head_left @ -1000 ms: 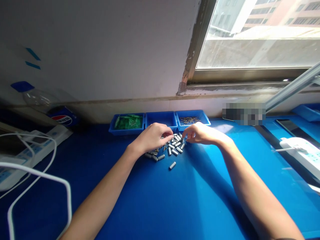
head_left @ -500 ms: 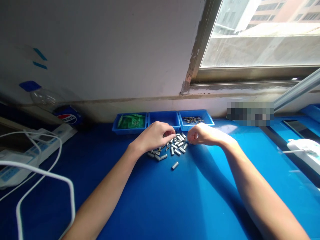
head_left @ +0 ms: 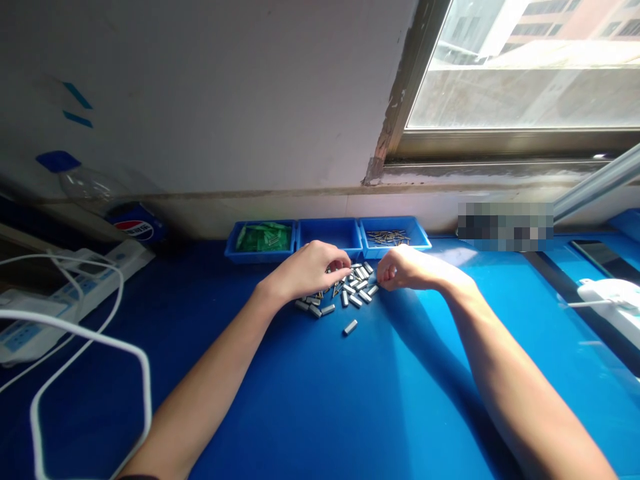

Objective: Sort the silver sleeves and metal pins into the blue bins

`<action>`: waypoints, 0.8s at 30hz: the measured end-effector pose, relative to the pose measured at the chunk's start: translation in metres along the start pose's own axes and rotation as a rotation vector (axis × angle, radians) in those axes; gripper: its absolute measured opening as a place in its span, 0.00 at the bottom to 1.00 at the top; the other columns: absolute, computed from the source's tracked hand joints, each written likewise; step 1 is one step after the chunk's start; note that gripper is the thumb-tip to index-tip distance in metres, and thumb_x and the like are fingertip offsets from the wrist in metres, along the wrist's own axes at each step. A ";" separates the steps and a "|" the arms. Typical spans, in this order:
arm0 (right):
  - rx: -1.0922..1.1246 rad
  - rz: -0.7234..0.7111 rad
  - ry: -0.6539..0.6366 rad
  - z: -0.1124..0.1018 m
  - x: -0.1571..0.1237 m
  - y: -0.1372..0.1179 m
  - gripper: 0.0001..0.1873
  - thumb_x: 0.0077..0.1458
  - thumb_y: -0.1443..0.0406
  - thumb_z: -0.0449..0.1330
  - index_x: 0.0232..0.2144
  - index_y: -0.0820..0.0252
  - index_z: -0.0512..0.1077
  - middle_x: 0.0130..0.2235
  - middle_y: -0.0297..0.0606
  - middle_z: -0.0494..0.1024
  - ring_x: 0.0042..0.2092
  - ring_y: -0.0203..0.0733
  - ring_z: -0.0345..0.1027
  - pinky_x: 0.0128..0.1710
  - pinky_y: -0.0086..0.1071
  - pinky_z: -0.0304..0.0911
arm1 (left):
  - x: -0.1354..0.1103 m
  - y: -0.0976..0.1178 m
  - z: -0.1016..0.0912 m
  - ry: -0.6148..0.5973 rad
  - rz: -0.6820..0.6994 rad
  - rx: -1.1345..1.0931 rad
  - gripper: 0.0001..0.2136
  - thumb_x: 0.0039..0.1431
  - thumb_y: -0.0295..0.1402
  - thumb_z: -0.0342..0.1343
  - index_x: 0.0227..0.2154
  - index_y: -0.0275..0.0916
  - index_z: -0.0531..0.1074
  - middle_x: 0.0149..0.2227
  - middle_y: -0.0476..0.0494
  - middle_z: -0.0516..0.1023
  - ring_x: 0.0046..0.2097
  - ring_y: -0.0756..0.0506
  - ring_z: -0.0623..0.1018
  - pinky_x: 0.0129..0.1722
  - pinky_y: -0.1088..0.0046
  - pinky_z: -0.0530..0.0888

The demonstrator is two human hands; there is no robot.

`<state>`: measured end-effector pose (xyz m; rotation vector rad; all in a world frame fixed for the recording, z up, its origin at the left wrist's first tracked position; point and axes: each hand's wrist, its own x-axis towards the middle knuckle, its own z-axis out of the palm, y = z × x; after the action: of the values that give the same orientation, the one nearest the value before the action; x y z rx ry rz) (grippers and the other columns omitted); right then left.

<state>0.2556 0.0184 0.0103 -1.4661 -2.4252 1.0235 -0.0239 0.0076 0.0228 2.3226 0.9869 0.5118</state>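
A pile of short silvery metal pieces (head_left: 355,300), mixed with thin gold-coloured pins, lies on the blue table in front of the bins. Over the left part of this heap is my left hand (head_left: 320,268), its fingers curled down and the thumb bent toward them. Anything in its grasp is hidden. My right hand (head_left: 400,268) is closed at the pile's right edge, fingertips bunched close to the outer pieces; I cannot make out what they hold. One loose metal piece (head_left: 351,327) lies apart, nearer to me.
Behind the hands stand three joined blue bins: the left one (head_left: 229,248) holds green pieces, the right one (head_left: 426,245) thin pins. At left are a Pepsi bottle (head_left: 134,225), a power strip (head_left: 100,283) and white cables (head_left: 145,387). A phone (head_left: 603,257) and white device (head_left: 613,300) lie right.
The view has shifted slightly. Both hands keep nearly the same place and pose; a metal piece beside my right fingertips looks slightly turned.
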 end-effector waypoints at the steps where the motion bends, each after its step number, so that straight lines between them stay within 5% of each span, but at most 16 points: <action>1: -0.046 0.019 -0.043 -0.001 0.000 0.000 0.08 0.44 0.76 0.67 0.25 0.62 0.85 0.28 0.39 0.85 0.31 0.46 0.78 0.30 0.34 0.64 | 0.000 0.000 0.000 -0.001 0.000 -0.002 0.09 0.71 0.35 0.64 0.43 0.37 0.87 0.41 0.40 0.89 0.41 0.44 0.85 0.40 0.73 0.77; 4: -0.145 0.059 -0.127 -0.004 0.000 0.000 0.09 0.45 0.74 0.66 0.28 0.60 0.85 0.31 0.38 0.87 0.33 0.47 0.79 0.31 0.33 0.65 | 0.000 0.000 0.000 -0.002 -0.003 -0.009 0.09 0.71 0.34 0.63 0.43 0.37 0.87 0.42 0.40 0.89 0.41 0.43 0.85 0.41 0.72 0.78; 10: -0.189 0.076 -0.093 -0.010 -0.004 -0.003 0.08 0.44 0.73 0.67 0.29 0.59 0.85 0.29 0.36 0.86 0.32 0.46 0.81 0.30 0.33 0.66 | -0.001 0.003 0.001 -0.020 0.000 -0.021 0.08 0.71 0.32 0.62 0.43 0.37 0.87 0.43 0.41 0.89 0.42 0.44 0.86 0.41 0.73 0.77; 16: -0.001 -0.023 -0.026 -0.015 -0.011 -0.023 0.03 0.51 0.66 0.69 0.31 0.57 0.84 0.33 0.36 0.88 0.36 0.48 0.84 0.36 0.33 0.74 | 0.001 0.007 0.007 -0.011 0.008 0.005 0.09 0.71 0.33 0.63 0.43 0.37 0.87 0.41 0.40 0.89 0.40 0.43 0.85 0.39 0.72 0.76; 24: 0.137 -0.118 0.093 -0.019 -0.016 -0.040 0.08 0.56 0.60 0.70 0.34 0.57 0.86 0.37 0.38 0.89 0.40 0.48 0.83 0.43 0.36 0.76 | 0.002 0.002 0.007 0.020 0.112 -0.004 0.08 0.72 0.28 0.62 0.39 0.35 0.87 0.39 0.39 0.88 0.39 0.44 0.84 0.38 0.71 0.74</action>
<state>0.2427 0.0025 0.0527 -1.2818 -2.2965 1.0485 -0.0181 0.0052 0.0191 2.3835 0.8681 0.5817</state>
